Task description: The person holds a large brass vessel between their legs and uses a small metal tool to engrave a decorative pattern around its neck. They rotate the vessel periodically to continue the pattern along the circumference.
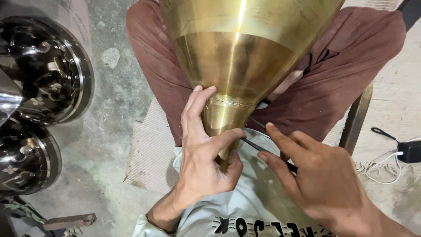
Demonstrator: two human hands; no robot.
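A large brass cone-shaped vessel rests between my knees, its narrow neck pointing toward me. A thin engraved band rings the neck. My left hand wraps around that narrow neck, fingers up the side and thumb across the front. My right hand holds a thin dark metal tool, whose tip meets the neck just beside my left thumb.
Two dark polished metal bowls with floral engraving lie on the concrete floor at the left. A woven mat lies under my legs. A black adapter with white cable sits at the right. A wooden stool leg stands by my right thigh.
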